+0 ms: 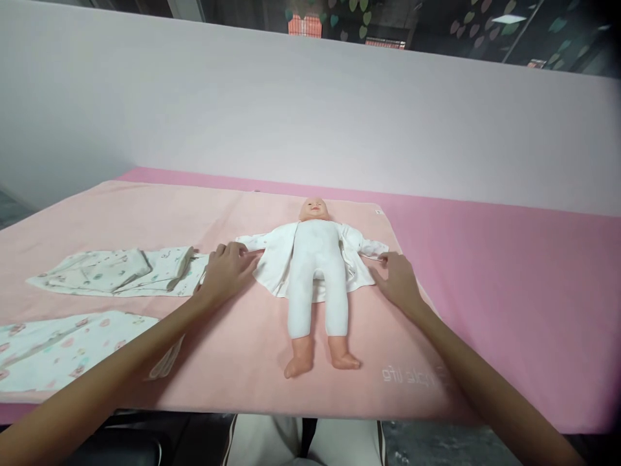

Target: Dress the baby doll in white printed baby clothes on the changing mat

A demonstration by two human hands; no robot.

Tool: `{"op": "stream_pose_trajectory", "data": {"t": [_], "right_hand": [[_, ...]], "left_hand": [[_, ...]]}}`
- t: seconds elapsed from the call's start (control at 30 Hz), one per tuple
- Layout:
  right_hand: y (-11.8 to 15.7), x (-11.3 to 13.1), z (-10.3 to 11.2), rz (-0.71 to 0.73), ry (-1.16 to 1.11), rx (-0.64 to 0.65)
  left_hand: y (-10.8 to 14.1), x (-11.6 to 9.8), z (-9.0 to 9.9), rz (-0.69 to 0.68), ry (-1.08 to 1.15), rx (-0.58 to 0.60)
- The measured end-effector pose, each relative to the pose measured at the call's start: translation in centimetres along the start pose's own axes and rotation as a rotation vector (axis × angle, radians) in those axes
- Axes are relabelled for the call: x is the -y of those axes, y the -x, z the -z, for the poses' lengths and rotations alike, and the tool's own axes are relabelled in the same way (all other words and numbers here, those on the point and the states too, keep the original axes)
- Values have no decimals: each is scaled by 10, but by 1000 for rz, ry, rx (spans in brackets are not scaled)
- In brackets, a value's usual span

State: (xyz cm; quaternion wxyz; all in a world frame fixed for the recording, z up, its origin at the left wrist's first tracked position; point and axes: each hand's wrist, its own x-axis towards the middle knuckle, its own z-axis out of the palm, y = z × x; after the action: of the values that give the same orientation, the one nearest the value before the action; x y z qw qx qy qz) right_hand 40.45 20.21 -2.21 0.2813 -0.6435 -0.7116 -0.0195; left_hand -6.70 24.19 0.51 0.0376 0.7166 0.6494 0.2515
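A baby doll (318,252) with a white cloth body lies on its back, feet towards me. Under its back and over its arms spreads an open white baby shirt (277,259), its front panels apart. At the sleeve end on the left, my left hand (227,270) has its fingertips curled on the cuff, thumb pointing towards the doll. My right hand (398,279) pinches the other sleeve's cuff at the right, thumb held lower and apart. Both sleeves stretch out sideways. The doll's bare feet point towards the table's front edge.
Folded printed baby clothes (116,270) lie to the left of the doll. Nearer me is a white printed cloth (72,343) with a strap-like loop. A peach mat (233,369) covers part of the pink table (509,291). A white partition (310,116) stands behind.
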Motion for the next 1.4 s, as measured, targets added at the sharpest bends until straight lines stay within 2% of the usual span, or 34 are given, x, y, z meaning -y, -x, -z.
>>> {"op": "stream_pose_trajectory", "data": {"t": [0.1,0.2,0.27,0.33,0.4,0.47,0.5,0.57,0.6,0.63,0.7,0.73,0.8,0.87,0.93,1.03,1.1,1.17,1.27,1.33,1.4], "right_hand": [[11,18,-5,-42,-68,159],[0,22,-2,-98,-106,345],[-12,20,9,-133,-160,494],[-23,20,26,-190,-301,566],[-34,30,41,-247,-524,482],[-43,55,48,-265,-708,290],[-46,71,47,-249,-754,186],[-44,108,39,-150,-747,83],[-39,124,34,-32,-695,53],[-31,136,30,113,-644,95],[-9,147,27,321,-570,196],[3,145,29,366,-561,239],[21,132,36,350,-587,282],[26,115,43,286,-628,288],[15,105,44,224,-646,219],[-23,103,31,136,-606,61],[-53,108,15,125,-548,41],[-80,114,-2,148,-488,76],[-113,121,-23,99,-440,118],[-129,123,-32,13,-458,148],[-137,124,-34,-49,-498,187]], "left_hand": [[7,-9,-9,6,-27,73],[-3,-12,-14,35,11,233],[-10,-14,-8,61,148,331],[-13,-21,3,100,365,299],[-15,-39,15,106,549,124],[-16,-69,22,53,637,-46],[-16,-87,21,-6,662,-88],[-11,-120,14,-157,678,-63],[-6,-133,9,-289,657,1],[1,-141,5,-411,606,80],[19,-142,5,-563,501,195],[29,-135,9,-595,473,247],[44,-115,23,-604,488,359],[47,-92,37,-581,523,427],[33,-74,41,-524,507,372],[-8,-65,24,-357,423,181],[-40,-69,4,-228,415,111],[-66,-80,-17,-84,443,99],[-92,-104,-41,117,531,89],[-100,-121,-48,70,685,76],[-101,-134,-49,-109,842,73]]}}
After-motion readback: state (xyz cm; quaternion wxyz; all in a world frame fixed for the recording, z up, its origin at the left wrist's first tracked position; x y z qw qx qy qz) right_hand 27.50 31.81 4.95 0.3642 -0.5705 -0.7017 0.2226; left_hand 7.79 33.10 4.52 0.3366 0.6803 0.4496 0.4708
